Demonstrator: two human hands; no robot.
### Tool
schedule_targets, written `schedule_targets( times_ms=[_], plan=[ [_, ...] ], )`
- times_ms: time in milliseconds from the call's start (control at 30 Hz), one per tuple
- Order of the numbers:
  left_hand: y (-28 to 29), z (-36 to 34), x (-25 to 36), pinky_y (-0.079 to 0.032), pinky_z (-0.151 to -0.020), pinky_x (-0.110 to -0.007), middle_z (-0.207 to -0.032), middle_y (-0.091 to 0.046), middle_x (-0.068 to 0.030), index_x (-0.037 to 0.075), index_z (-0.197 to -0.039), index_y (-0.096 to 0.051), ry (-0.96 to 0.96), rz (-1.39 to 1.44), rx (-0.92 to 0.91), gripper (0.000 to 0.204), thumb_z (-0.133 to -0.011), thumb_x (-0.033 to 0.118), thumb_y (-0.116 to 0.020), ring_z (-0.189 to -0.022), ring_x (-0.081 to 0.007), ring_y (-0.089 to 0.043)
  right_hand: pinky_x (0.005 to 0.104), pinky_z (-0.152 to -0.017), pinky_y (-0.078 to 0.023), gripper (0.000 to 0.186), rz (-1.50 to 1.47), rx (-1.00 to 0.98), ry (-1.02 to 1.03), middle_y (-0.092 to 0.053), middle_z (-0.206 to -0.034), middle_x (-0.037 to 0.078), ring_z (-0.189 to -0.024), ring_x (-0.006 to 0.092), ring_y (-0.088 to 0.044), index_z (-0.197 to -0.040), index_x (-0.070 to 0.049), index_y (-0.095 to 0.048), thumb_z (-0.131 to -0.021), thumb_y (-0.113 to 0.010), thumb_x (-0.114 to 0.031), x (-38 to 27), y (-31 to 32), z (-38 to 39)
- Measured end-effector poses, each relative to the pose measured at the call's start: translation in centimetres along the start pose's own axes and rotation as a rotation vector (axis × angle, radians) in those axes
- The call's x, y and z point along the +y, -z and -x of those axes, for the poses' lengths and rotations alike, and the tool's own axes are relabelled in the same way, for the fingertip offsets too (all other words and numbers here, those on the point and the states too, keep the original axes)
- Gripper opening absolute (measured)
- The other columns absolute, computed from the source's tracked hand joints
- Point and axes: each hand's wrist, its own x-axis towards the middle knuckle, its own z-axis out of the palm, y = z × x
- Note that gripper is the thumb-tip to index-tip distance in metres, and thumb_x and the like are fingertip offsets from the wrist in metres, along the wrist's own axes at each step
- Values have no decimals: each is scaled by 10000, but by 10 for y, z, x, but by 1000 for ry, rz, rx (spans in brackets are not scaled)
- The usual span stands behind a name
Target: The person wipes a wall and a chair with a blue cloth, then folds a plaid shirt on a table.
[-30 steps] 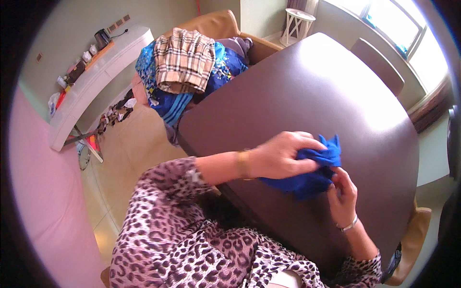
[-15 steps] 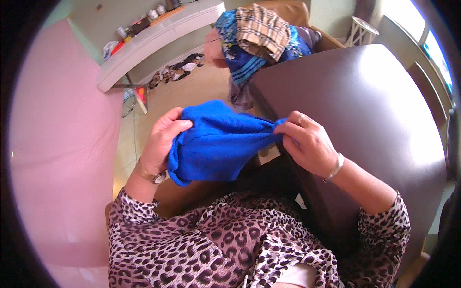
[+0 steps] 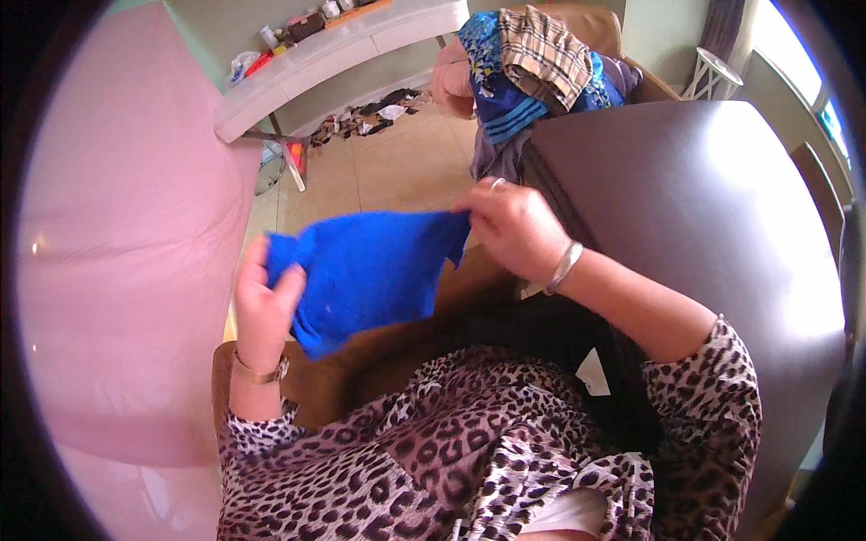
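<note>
Two bare hands, one blue cloth between them. Cloth is held up in the air, left of the one dark table, above floor and brown seat; not touching the tabletop. Left hand: thumb in front, fingers behind, closed on the cloth's left end. Right hand: thumb and fingers pinched together on its upper right corner. Cloth spans the gap, lower edge hanging free.

One ring on right hand, one bracelet on right wrist, one band on left wrist. One clothes heap past the table's far edge, one plaid piece on top; rest overlap, can't count. One white stool by the window. One pale shelf, several small items on it.
</note>
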Motion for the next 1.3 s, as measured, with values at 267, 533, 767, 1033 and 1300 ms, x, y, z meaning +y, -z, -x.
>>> schedule_targets(
  times_ms=[267, 533, 767, 1033, 1300],
  plan=[
    [-76, 24, -87, -423, -1038, -446, -1406, -462, -217, 23, -1407, -419, -446, -586, -514, 708, -825, 271, -738, -1283, -383, -474, 430, -779, -564, 159, 268, -486, -84, -658, -963, 215, -878, 360, -685, -903, -54, -699, -810, -577, -91, 19, -52, 30],
    [-132, 27, -179, -318, -1077, -548, -1485, -394, -208, 74, -1454, -410, -622, -953, -574, 769, -796, 330, -714, -1363, -383, -373, 420, -711, -564, 124, 262, -397, -15, -665, -898, 197, -808, 343, -684, -865, -52, -671, -785, -589, -96, 23, -33, 23],
    [-90, 3, -188, -417, -969, -518, -1366, -468, -219, 120, -1389, -493, -474, -772, -732, 847, -665, 450, -785, -1189, -401, -491, 436, -876, -503, 261, 341, 21, -145, -633, -1010, 192, -976, 381, -609, -1042, -20, -636, -796, -648, -105, 125, 30, -71],
    [-94, -11, -189, -468, -893, -521, -1284, -515, -212, 151, -1341, -535, -457, -648, -768, 848, -621, 487, -831, -1101, -405, -543, 576, -1124, -296, 843, 717, 31, -527, -215, -1567, 256, -1412, 457, -277, -1511, -179, -304, -804, -731, -352, 244, 34, -165],
    [-93, -15, -173, -462, -911, -515, -1286, -523, -210, 142, -1345, -537, -426, -660, -797, 830, -644, 488, -815, -1112, -393, -542, 425, -725, -543, 427, 346, 481, -572, -698, -843, 198, -769, 307, -695, -1278, -39, -574, -917, -603, -264, 326, 122, -169]
  ],
)
